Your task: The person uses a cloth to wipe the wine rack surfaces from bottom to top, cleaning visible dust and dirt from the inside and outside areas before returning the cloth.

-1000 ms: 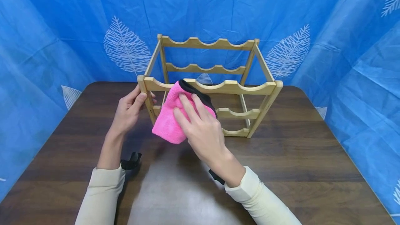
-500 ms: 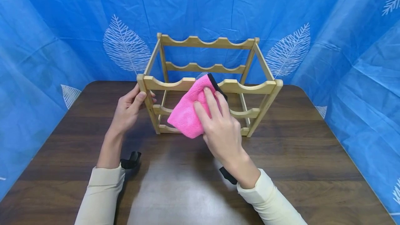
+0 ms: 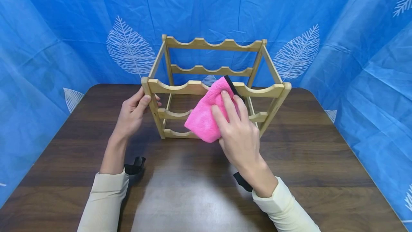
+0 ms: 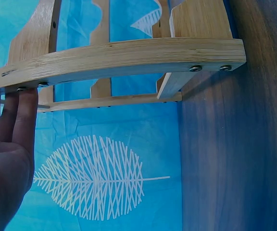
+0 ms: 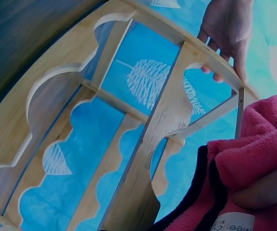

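A pale wooden wine rack (image 3: 180,88) with scalloped rails stands on the table. My left hand (image 3: 130,114) grips its front left post near the top, thumb in front and fingers behind. The left wrist view shows that hand's fingers (image 4: 25,118) at the post (image 4: 129,55), near small screws. My right hand (image 3: 239,135) holds a pink plush cleaning cloth (image 3: 206,117) with black edging over the upper front rail, right of its middle. In the right wrist view the cloth (image 5: 258,144) is bunched around the hand, with a white printed label (image 5: 232,222) showing.
The rack rests on a dark wood-grain table (image 3: 322,160) with a bright reflection in front. Behind and at both sides hangs a blue curtain (image 3: 219,6) with white leaf prints. Black straps (image 3: 135,165) sit at both wrists.
My right hand has moved the cloth rightward along the upper front rail, from left of its middle to right of it. The left hand and rack have stayed in place.
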Tool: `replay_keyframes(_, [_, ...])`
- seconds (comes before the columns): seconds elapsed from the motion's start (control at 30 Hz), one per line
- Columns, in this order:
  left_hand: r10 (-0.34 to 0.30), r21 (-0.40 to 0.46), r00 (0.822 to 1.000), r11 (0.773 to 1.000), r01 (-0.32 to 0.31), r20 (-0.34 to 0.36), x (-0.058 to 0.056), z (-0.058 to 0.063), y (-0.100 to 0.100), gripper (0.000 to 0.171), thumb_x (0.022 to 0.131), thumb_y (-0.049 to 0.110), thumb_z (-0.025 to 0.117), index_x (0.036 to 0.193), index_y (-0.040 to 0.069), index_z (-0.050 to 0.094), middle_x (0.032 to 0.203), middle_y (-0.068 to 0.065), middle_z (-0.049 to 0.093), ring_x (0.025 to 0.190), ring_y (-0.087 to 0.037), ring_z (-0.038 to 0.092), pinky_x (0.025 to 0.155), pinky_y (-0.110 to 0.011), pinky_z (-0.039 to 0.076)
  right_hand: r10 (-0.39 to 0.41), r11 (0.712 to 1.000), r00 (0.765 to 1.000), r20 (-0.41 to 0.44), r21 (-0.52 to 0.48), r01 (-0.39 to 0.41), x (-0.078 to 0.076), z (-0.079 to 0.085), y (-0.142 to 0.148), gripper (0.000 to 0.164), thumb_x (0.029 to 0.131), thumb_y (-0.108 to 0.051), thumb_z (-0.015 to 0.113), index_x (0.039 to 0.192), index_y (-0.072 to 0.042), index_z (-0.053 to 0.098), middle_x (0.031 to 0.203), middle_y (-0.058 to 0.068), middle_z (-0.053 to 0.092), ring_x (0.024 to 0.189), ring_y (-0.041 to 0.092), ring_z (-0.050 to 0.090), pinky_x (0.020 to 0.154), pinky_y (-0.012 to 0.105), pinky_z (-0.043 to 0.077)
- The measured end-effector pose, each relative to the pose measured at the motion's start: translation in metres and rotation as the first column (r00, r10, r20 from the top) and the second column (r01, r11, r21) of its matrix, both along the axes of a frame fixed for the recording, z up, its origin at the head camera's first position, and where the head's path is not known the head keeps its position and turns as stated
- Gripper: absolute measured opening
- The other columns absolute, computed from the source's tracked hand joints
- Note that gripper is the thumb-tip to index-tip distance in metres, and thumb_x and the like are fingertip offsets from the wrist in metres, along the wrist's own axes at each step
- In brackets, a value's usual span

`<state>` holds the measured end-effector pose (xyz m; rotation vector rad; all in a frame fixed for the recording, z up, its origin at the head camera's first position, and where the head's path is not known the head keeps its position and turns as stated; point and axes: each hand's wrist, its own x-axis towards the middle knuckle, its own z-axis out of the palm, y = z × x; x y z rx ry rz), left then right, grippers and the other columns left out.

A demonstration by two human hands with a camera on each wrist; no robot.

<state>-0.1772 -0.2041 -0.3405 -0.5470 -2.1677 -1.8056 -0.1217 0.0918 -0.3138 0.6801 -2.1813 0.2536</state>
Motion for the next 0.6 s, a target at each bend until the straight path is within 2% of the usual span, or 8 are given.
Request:
replay_keyframes(0.1, [-0.002,0.002,1.0,1.0,0.002,-0.003,-0.001,0.0,0.0,0.042,0.107,0.018,0.042,0.149,0.016,0.045,0.106,-0.011,0.062,0.096,-0.017,0.066,0.086,-0.027,0.055,-0.003,1.0,1.0,0.001,-0.004,0.003,0.001,0.001,0.002,0.06,0.065,-0.007,0.086,0.119,-0.006,0.062,0.143,0.017,0.049,0.128,0.039,0.046,0.066,0.055,0.058])
replay_keyframes(0.2, [0.004,-0.006,1.0,1.0,-0.004,-0.004,-0.001,0.0,0.0,0.042,0.107,0.019,0.042,0.149,0.017,0.045,0.106,-0.012,0.062,0.096,-0.017,0.066,0.086,-0.027,0.055,-0.005,1.0,1.0,-0.009,-0.021,0.004,0.002,0.001,0.004,0.057,0.065,-0.006,0.086,0.116,-0.005,0.061,0.143,0.016,0.05,0.126,0.039,0.048,0.065,0.055,0.058])
replay_keyframes(0.4, [0.015,-0.021,1.0,1.0,-0.015,0.004,0.0,0.0,0.0,0.043,0.108,0.019,0.041,0.151,0.019,0.043,0.109,-0.022,0.059,0.097,-0.016,0.066,0.086,-0.025,0.055,-0.022,0.999,1.0,-0.014,-0.031,0.022,0.004,0.001,0.007,0.043,0.072,-0.005,0.079,0.112,-0.005,0.061,0.141,0.017,0.051,0.12,0.04,0.051,0.062,0.055,0.058])
replay_keyframes(0.6, [0.017,-0.026,1.0,1.0,-0.016,0.004,0.001,0.0,0.0,0.043,0.108,0.019,0.041,0.151,0.02,0.043,0.11,-0.023,0.059,0.097,-0.016,0.066,0.086,-0.024,0.054,-0.045,0.996,0.999,-0.028,-0.073,0.043,0.007,0.0,0.014,0.049,0.069,-0.005,0.083,0.113,-0.004,0.062,0.14,0.019,0.051,0.113,0.042,0.054,0.064,0.057,0.057])
